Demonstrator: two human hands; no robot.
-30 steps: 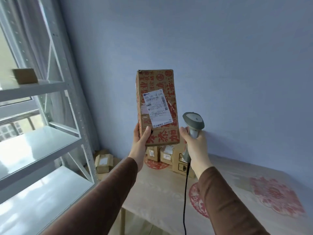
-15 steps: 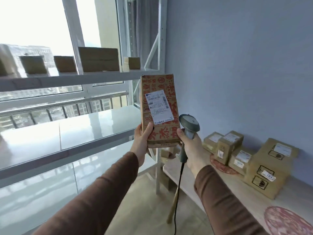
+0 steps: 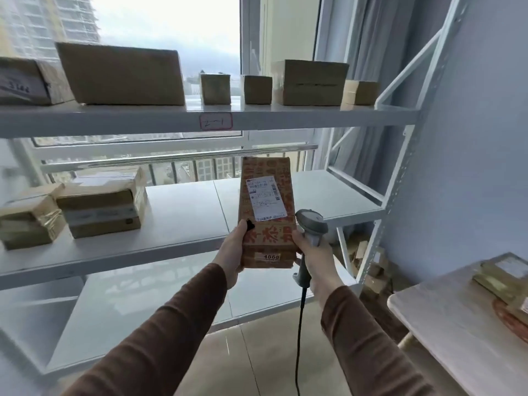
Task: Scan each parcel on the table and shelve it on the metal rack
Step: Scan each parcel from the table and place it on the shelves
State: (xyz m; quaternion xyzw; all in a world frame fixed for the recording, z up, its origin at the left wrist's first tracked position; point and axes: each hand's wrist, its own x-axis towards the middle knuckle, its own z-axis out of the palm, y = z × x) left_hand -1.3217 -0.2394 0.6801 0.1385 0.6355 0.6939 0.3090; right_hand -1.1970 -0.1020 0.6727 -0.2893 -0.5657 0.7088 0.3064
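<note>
Two hands are raised before the white metal rack [image 3: 183, 117]; the left hand [image 3: 233, 250] grasps a tall brown cardboard parcel printed with red characters [image 3: 267, 212] by its lower left edge, thumb on the front face, holding it upright in the air in front of the middle shelf; a white shipping label [image 3: 265, 198] faces the person; the right hand [image 3: 313, 252], at the parcel's four o'clock, is wrapped round the handle of a grey corded barcode scanner [image 3: 310, 227], its head just beside the parcel's right edge; six plain brown boxes [image 3: 123, 74] line the top shelf at twelve o'clock; taped cartons [image 3: 100, 204] sit on the middle shelf at nine o'clock; a pale wooden table [image 3: 445, 318] with more parcels stands at four o'clock.
</note>
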